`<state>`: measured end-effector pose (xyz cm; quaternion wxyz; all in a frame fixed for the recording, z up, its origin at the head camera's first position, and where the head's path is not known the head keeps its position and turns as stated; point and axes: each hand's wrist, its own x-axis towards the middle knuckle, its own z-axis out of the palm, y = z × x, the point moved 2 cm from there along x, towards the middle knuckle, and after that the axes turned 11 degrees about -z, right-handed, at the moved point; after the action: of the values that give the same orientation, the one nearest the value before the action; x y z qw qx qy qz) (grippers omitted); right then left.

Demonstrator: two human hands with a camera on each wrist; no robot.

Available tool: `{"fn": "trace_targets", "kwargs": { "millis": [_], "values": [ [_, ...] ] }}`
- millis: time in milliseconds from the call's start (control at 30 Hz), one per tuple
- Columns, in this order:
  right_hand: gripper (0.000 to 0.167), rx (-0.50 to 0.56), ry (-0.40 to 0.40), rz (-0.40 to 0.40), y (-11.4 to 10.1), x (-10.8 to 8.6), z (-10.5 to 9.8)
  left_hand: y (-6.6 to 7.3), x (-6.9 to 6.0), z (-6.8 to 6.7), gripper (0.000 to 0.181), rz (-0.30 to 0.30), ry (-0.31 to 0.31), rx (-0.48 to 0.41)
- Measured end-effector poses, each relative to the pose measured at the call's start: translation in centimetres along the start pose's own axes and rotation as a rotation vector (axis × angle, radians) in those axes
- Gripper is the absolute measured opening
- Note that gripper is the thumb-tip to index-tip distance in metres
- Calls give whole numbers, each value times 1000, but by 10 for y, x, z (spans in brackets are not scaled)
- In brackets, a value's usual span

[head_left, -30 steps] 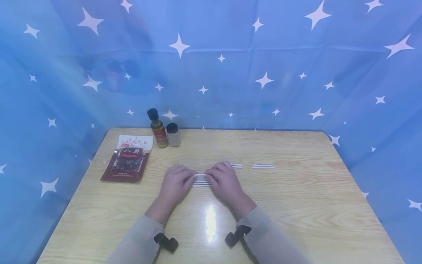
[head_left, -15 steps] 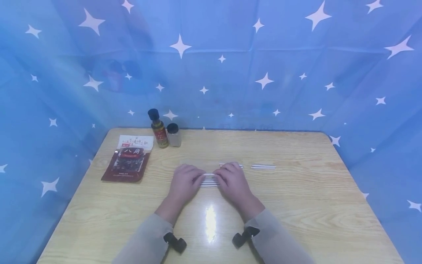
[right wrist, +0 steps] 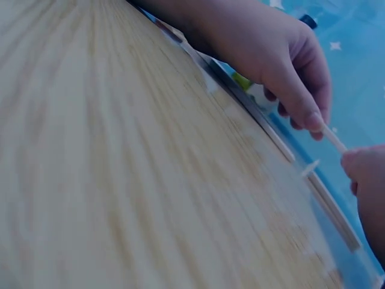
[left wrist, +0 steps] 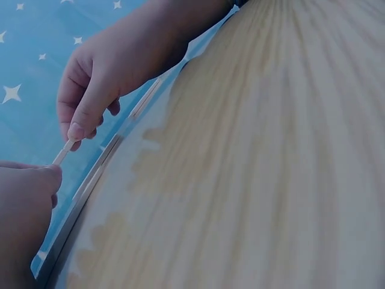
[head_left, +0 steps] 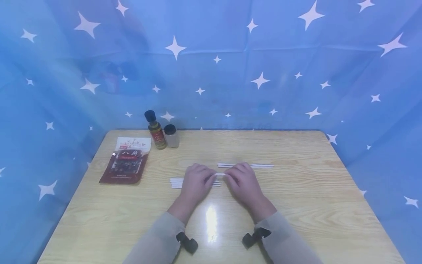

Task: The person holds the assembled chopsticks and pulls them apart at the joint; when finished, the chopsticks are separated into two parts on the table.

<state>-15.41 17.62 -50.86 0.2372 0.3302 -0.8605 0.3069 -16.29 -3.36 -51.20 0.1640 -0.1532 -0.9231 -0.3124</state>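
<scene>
A wood-grain table (head_left: 313, 205) stands before a blue curtain (head_left: 280, 44) printed with white stars, which also hangs along both sides. At the table's far left lies a dark red star anise pouch (head_left: 125, 167) marked 八角, with a white printed area at its top. Just beyond it, near the back edge, a dark-capped bottle (head_left: 157, 135) with a red label stands close beside a clear jar (head_left: 171, 139) with a black lid.

Nearer the middle, a row of thin white sticks (head_left: 176, 183) lies side by side. The left hand (head_left: 194, 183) blocks the middle of this row, so the sticks show on either side of it. More white sticks (head_left: 262, 166) lie farther back; the right hand (head_left: 245, 185) hides part of them. A bright glare patch (head_left: 211, 223) shows on the table between the forearms.

The two hands grasp one short white stick (head_left: 220, 174) between them, each pinching it with thumb and bent fingers. It is held just above the table, and only its middle shows; its ends are hidden in the grips. Backs of the hands face up and the wrists angle inward. The forearms, in pale sleeves (head_left: 157, 238) with black wrist devices (head_left: 187, 242), reach in from the near edge.
</scene>
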Motion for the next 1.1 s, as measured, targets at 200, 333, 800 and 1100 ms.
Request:
{"fn": "trace_targets", "kwargs": {
  "millis": [200,333,800,1100],
  "values": [
    [12,9,-6,32,7,-11,-14,15,4,9,12,29,-15,-9],
    [19,-17,37,-17,11,-19,-21,24,6,16,11,46,-33,-24],
    [13,-78,77,11,25,-35,-40,46,15,39,13,90,-64,51],
    [12,-38,73,33,31,-38,-49,54,19,44,15,100,-90,73]
  ]
}}
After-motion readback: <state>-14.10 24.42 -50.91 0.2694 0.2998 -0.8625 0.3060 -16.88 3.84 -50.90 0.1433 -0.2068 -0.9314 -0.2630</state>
